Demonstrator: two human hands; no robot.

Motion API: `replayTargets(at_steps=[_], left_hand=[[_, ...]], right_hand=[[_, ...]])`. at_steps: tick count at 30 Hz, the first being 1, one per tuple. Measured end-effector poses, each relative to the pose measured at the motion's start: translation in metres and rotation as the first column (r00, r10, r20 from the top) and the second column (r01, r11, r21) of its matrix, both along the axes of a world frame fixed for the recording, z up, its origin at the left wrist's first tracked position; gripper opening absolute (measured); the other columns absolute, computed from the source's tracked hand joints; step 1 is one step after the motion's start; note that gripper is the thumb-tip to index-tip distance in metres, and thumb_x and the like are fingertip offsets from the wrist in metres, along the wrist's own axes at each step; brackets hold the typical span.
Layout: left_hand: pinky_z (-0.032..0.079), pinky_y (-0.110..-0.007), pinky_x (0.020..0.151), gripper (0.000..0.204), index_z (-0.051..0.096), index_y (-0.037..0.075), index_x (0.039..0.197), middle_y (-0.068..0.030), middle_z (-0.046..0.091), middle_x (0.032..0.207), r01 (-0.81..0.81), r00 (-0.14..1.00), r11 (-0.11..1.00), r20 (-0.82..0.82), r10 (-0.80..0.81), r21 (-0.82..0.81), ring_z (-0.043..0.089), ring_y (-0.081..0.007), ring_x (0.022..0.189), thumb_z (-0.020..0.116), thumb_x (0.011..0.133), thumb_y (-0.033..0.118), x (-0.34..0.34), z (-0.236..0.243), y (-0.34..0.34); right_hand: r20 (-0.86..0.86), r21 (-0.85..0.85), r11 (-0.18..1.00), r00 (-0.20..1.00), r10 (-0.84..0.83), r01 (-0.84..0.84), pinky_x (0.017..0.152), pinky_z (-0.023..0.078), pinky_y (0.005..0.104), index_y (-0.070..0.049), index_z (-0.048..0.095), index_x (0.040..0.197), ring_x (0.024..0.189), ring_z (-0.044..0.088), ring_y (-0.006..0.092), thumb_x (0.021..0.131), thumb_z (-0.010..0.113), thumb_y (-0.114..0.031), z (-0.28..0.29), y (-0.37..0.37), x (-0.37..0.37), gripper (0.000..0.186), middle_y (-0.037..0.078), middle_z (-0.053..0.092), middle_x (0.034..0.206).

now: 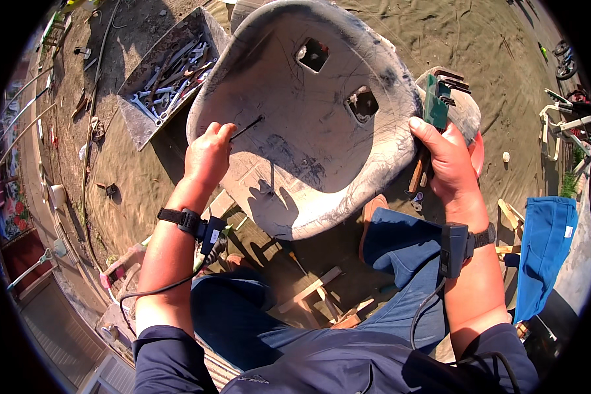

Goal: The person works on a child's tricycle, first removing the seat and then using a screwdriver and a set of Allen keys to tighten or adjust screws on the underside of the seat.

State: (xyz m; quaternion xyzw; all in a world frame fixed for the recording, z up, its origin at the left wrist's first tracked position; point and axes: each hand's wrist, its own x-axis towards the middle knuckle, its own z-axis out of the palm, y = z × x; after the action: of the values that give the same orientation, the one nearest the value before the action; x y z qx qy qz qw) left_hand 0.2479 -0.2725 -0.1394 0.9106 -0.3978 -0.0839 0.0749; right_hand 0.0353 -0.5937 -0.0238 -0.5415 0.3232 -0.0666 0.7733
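Observation:
A large, worn grey-beige seat shell (308,138) with two square holes fills the middle of the view, tilted in front of me. My left hand (210,154) is closed on a thin dark hex key (248,128), whose far end meets the shell's inner face at a small dark spot. At the shell's right edge, my right hand (446,154) grips a green holder of hex keys (436,105). Several bent key ends stick out of its top, and rusty long ends show below. The right thumb lies by the shell's rim; the other fingers are partly hidden.
A metal tray (138,125) full of wrenches (177,72) stands at the far left. Scrap wood (322,295) lies between my feet. Blue cloth (545,249) hangs at the right. Cables (92,98) cross the ground at the left.

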Motion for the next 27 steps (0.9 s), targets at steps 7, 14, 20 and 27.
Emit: replayTargets(at_steps=[7,14,20,27], left_hand=[[0.055,-0.036,0.072,0.019,0.066,0.012,0.101,-0.0045,0.062,0.106,0.155,0.977,0.987,0.156,-0.148,-0.031,0.066,-0.0266,0.088,0.07,0.083,0.012,0.011,-0.002,0.001],[0.053,-0.034,0.083,0.013,0.069,0.012,0.092,-0.0018,0.06,0.125,0.227,0.933,0.973,0.277,-0.228,0.038,0.062,-0.0201,0.102,0.069,0.079,0.013,0.019,-0.004,-0.003],[0.05,-0.034,0.074,0.012,0.067,0.014,0.093,-0.0007,0.063,0.119,0.247,0.897,0.965,0.355,-0.262,0.089,0.065,-0.0174,0.091,0.07,0.084,0.021,0.021,-0.01,0.006],[0.05,-0.035,0.068,0.012,0.066,0.014,0.093,-0.0009,0.066,0.106,0.219,0.916,0.975,0.337,-0.22,0.04,0.067,-0.0211,0.081,0.069,0.087,0.025,0.02,-0.015,0.011]], right_hand=[[0.003,-0.001,1.0,1.0,0.007,-0.007,0.079,0.05,0.0259,-0.005,0.061,0.111,0.085,0.06,0.008,0.093,0.068,-0.019,0.001,0.001,0.0,0.024,-0.002,0.063,0.095],[-0.006,-0.009,1.0,1.0,-0.009,0.009,0.076,0.054,0.0273,-0.003,0.06,0.112,0.083,0.064,0.01,0.094,0.067,-0.019,0.001,0.0,0.0,0.025,-0.001,0.065,0.093],[0.057,0.009,1.0,0.998,-0.012,0.011,0.076,0.054,0.028,-0.003,0.06,0.114,0.082,0.065,0.0106,0.094,0.067,-0.018,-0.001,0.002,0.002,0.026,0.0,0.065,0.094],[0.05,0.008,1.0,0.999,-0.009,0.009,0.075,0.054,0.028,-0.004,0.06,0.111,0.082,0.064,0.0104,0.094,0.067,-0.019,0.002,0.003,0.003,0.024,0.0,0.065,0.094]])
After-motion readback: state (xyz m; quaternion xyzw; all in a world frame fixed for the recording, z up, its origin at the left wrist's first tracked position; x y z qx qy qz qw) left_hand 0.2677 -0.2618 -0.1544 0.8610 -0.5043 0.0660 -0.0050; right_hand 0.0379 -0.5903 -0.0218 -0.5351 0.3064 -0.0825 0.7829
